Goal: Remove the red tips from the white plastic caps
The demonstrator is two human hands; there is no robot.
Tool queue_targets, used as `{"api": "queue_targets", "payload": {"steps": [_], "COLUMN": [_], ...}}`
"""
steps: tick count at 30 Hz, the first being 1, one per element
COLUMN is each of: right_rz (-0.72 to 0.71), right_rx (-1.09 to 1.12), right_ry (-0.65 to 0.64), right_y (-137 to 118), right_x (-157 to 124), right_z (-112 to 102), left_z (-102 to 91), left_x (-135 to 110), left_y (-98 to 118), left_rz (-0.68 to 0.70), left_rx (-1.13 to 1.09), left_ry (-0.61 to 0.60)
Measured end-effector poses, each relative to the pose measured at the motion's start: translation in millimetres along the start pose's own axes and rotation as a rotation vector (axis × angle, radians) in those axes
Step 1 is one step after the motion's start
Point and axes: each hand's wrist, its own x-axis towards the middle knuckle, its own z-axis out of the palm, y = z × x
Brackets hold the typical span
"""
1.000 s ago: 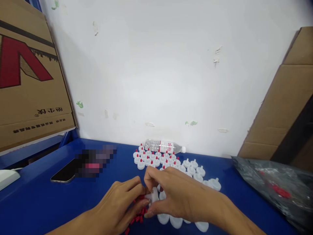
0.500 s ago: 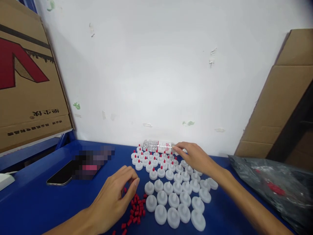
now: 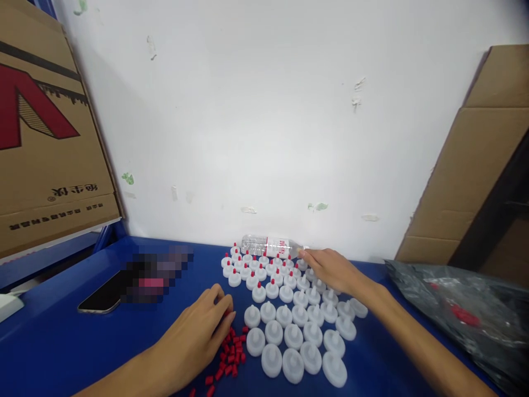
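Several white plastic caps (image 3: 294, 329) stand in rows on the blue table (image 3: 82, 342); the far ones (image 3: 248, 271) carry red tips. A heap of small red tips (image 3: 230, 355) lies left of the caps. My left hand (image 3: 202, 325) rests over that heap, fingers curled and pinched at the red tips; what they grip is hidden. My right hand (image 3: 330, 270) reaches to the far end of the rows, fingers together near a red-tipped cap beside the lying water bottle (image 3: 270, 246).
A phone (image 3: 103, 298) lies at the left beside a blurred object. A cardboard box (image 3: 45, 132) stands at the far left and cardboard sheets (image 3: 475, 165) lean at the right. A dark plastic bag (image 3: 458, 314) lies on the table's right side.
My hands, joined over a cap a second ago, have parted. The right hand went to the far rows by the bottle; the left hand dropped onto the red tips.
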Motion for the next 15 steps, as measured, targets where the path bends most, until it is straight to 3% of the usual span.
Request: {"api": "queue_targets", "payload": {"steps": [4,9,15], "right_rz": [-0.062,-0.166,-0.185], "right_rx": [0.044,0.08,0.037], "right_ry": [0.008,-0.08,-0.1], "right_y": [-2,-12,-21], "right_x": [2,-1,-7], "right_z": [-7,-6,-4], "left_z": [-0.8,2.3,1.9], "left_x": [-1,-2,-4], "left_y": [2,0,-2], "left_rz": [0.033,0.062,0.073], "left_rx": [-0.084,-0.074,-0.072], "left_ry": [-0.003,0.018,0.026]}}
